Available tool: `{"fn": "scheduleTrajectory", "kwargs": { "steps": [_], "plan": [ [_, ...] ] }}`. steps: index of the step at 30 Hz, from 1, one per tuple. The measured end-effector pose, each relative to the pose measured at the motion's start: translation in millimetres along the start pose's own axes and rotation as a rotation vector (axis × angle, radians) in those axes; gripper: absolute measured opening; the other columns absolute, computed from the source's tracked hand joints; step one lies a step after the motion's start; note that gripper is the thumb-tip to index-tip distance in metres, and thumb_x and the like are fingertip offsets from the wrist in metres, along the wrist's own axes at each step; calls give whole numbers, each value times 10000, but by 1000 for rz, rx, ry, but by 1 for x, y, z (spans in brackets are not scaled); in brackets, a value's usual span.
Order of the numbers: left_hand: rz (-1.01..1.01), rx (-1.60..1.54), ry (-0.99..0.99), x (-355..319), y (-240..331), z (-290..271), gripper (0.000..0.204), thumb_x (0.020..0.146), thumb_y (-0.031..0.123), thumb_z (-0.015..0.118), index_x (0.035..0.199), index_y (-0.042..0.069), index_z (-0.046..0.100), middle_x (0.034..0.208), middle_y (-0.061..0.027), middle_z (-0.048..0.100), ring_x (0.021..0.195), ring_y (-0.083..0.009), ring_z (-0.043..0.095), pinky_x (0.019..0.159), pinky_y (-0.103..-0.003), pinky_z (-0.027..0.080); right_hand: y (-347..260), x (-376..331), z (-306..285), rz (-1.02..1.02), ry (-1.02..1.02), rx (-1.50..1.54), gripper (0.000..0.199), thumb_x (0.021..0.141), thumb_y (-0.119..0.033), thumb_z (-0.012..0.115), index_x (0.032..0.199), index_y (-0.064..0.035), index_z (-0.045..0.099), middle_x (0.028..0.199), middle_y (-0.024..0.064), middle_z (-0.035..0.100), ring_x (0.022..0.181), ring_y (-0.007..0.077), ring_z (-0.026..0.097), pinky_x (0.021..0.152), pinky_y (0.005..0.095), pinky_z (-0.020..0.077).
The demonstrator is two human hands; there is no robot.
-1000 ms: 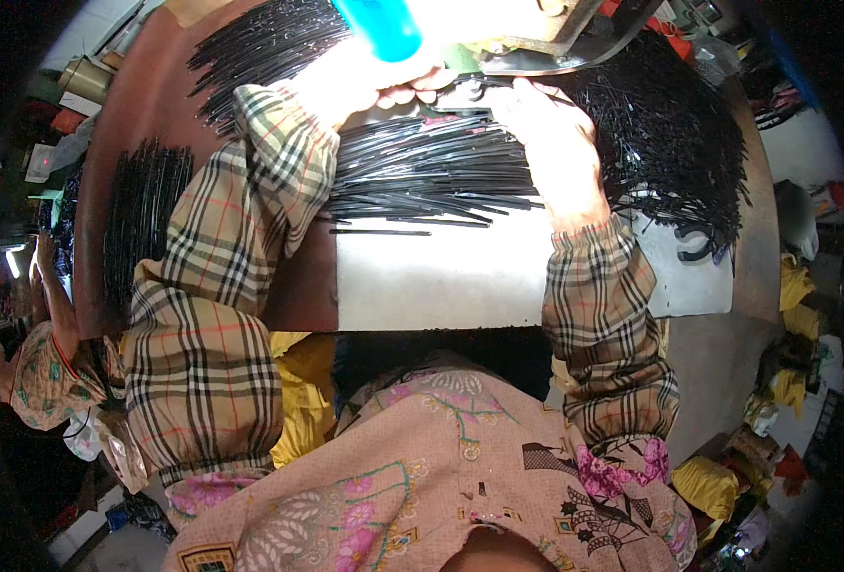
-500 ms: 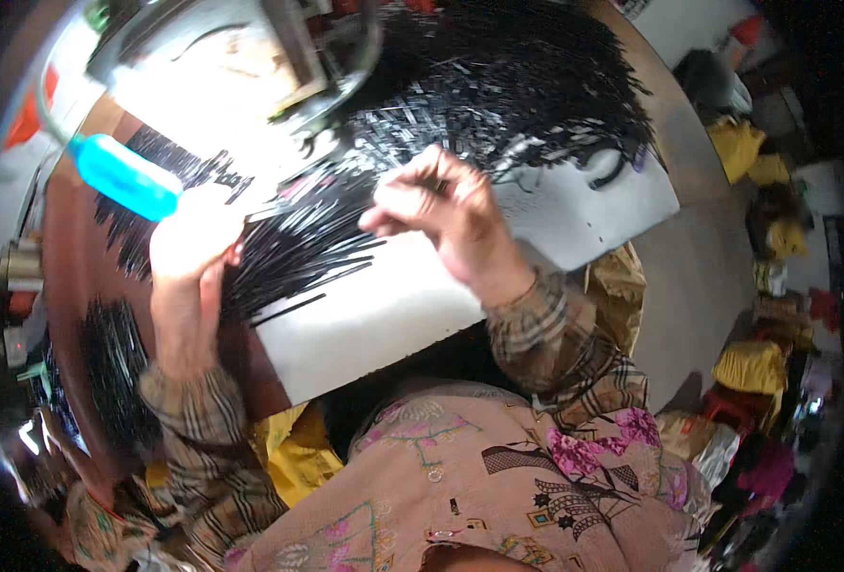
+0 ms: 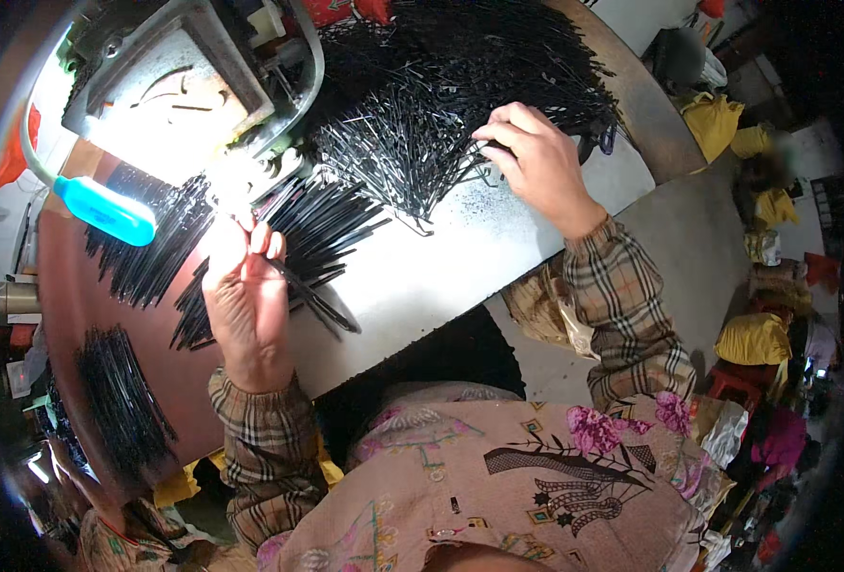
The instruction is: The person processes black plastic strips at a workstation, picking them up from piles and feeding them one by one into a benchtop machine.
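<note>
My left hand (image 3: 250,300) is closed beside the bright machine, with thin black strips (image 3: 319,303) sticking out from it toward the lower right. At the edge of a large heap of black strips (image 3: 403,133), my right hand (image 3: 541,162) has its fingers curled and drawn together. Whatever sits between those fingertips is too small to make out. Next to my left hand lies a fanned bundle of black strips (image 3: 331,224). A metal machine (image 3: 241,71) with a framed plate stands past the left hand, its lower part washed out by glare.
A blue lamp (image 3: 107,210) on a curved arm hangs at the left. The white board (image 3: 441,272) ends at the table's near edge. More black strips (image 3: 122,396) lie on the reddish tabletop (image 3: 188,400). Yellow sacks (image 3: 754,340) stand on the floor at right.
My right hand has moved right and away from me, to the heap's edge. My left hand has shifted right and slightly nearer, with strips now showing beyond it. The view has shifted too.
</note>
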State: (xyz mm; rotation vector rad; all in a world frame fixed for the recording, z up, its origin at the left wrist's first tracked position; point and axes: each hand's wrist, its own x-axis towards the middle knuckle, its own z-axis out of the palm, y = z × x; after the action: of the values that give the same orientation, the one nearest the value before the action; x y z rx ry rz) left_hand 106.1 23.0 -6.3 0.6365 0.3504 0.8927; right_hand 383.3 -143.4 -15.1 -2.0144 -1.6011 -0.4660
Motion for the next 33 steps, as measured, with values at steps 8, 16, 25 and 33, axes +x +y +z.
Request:
{"fn": "scheduleTrajectory", "kwargs": {
  "steps": [8,16,25,33],
  "plan": [
    [7,171,112,1,-2,-20,205,851,18,603,1041,-42,556,907,-89,591,842,-208,592,757,-315,495,-4,28,11,-399,-86,25,115,822,-60,557,919,-53,619,820,39,582,791,196,604,613,286,533],
    [92,273,2,2,-9,5,188,835,19,660,1002,-55,617,893,-135,662,749,-224,672,667,-317,559,-108,71,29,-291,-141,706,198,868,-169,642,1018,-44,678,798,108,647,633,192,618,560,293,494],
    [62,272,44,6,-15,5,241,854,41,638,1078,-41,614,846,-51,650,693,-95,602,593,-195,472,-129,64,53,372,-473,1412,213,906,-104,604,1051,52,604,775,28,614,561,23,525,465,142,408],
    [51,215,32,8,-14,6,192,853,19,632,1036,-35,607,855,-47,643,669,-91,580,574,-193,449,-141,65,53,415,-428,1415,247,937,-111,535,1123,44,583,772,21,602,555,33,511,480,147,405]
  ]
}}
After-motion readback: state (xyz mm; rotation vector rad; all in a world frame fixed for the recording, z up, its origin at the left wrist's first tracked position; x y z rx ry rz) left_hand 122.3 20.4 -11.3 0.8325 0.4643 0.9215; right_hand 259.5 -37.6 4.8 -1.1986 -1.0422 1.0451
